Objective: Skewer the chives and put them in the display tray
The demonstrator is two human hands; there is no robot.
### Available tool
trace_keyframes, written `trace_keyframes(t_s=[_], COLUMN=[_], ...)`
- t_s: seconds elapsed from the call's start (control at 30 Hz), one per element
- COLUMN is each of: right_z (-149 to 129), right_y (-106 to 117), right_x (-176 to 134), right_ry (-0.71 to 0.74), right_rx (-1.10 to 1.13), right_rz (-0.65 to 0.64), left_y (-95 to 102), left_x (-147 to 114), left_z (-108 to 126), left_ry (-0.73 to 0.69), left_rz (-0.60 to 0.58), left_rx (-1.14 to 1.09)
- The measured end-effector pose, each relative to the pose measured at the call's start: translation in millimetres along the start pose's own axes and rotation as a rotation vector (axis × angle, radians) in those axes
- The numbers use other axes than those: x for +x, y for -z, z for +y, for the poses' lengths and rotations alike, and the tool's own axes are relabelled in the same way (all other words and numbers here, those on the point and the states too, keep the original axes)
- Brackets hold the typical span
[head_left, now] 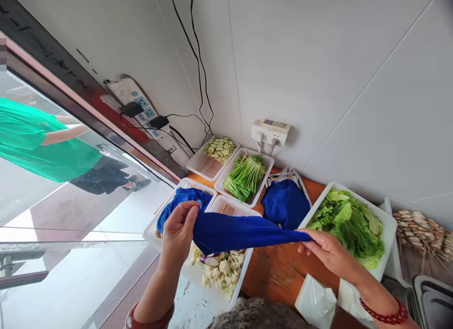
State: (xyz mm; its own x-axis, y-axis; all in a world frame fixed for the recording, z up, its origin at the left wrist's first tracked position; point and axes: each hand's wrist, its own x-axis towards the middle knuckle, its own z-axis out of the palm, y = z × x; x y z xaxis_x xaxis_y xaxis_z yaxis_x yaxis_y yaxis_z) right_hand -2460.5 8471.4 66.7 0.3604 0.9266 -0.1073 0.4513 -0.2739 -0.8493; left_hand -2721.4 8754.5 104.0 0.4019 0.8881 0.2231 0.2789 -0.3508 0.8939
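Note:
A dark blue cloth (237, 232) is stretched between my two hands above the trays. My left hand (180, 227) pinches its left end, and my right hand (323, 248) grips the narrowed right end. Beneath it stands a white tray (236, 291) with cauliflower pieces (222, 272), partly hidden by the cloth. Behind my left hand, another blue cloth (184, 201) lies over a tray. A third, bunched blue cloth (286, 202) sits further back, left of the lettuce (350, 223).
Trays of skewered sliced vegetable (220, 149) and green stalks (246, 175) stand by the wall. At right are skewered pale pieces (421, 230). A power strip (148, 116) and cords hang at left. White plastic packets (316, 300) lie on the wooden table (272, 277). Behind glass is a person in green (46, 140).

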Motion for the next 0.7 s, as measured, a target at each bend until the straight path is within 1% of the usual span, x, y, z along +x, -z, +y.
trace_keyframes(t_s=[0.03, 0.07, 0.1, 0.17, 0.2, 0.23, 0.27, 0.33, 0.4, 0.5, 0.57, 0.63, 0.7], right_z=[-2.9, -7.8, -14.4, -30.4, -38.4, -45.6, -51.8, -60.9, -67.1, -76.1, -83.9, -92.5, -99.9], right_y=[0.8, 0.5, -1.5, -11.7, -19.6, -28.4, -37.1, -50.1, -52.7, -40.3, -29.2, -19.7, -10.8], right_x=[-4.7, -7.0, -7.0, -0.9, 4.4, 10.3, 16.1, 24.9, 26.9, 18.0, 8.8, 1.2, -2.8], right_ry=[0.012, 0.019, 0.025, 0.068, 0.123, 0.209, 0.296, 0.383, 0.383, 0.370, 0.374, 0.372, 0.349], right_rx=[-0.069, -0.141, -0.204, -0.256, -0.233, -0.190, -0.152, -0.109, -0.090, -0.078, -0.104, -0.141, -0.146], right_rz=[-0.073, -0.117, -0.126, -0.069, -0.048, -0.064, -0.070, -0.049, -0.025, -0.052, -0.095, -0.134, -0.133], left_y=[-3.2, -8.9, -16.8, -36.6, -46.7, -55.3, -61.5, -64.7, -56.4, -37.0, -29.7, -29.8, -34.8], left_x=[-4.9, -10.2, -16.1, -29.6, -36.4, -42.4, -47.0, -50.8, -47.5, -38.6, -37.2, -40.8, -46.0], left_z=[12.4, 24.9, 36.8, 56.7, 64.1, 69.9, 74.0, 77.7, 76.0, 64.0, 50.9, 35.2, 18.8], left_ry=[-0.033, -0.074, -0.120, -0.206, -0.234, -0.256, -0.269, -0.288, -0.313, -0.359, -0.381, -0.384, -0.368], left_rz=[-0.065, -0.159, -0.276, -0.526, -0.621, -0.699, -0.756, -0.819, -0.830, -0.795, -0.821, -0.880, -0.909], left_rx=[-0.002, -0.001, -0.004, -0.009, -0.019, -0.036, -0.052, -0.059, -0.001, 0.145, 0.219, 0.256, 0.267])
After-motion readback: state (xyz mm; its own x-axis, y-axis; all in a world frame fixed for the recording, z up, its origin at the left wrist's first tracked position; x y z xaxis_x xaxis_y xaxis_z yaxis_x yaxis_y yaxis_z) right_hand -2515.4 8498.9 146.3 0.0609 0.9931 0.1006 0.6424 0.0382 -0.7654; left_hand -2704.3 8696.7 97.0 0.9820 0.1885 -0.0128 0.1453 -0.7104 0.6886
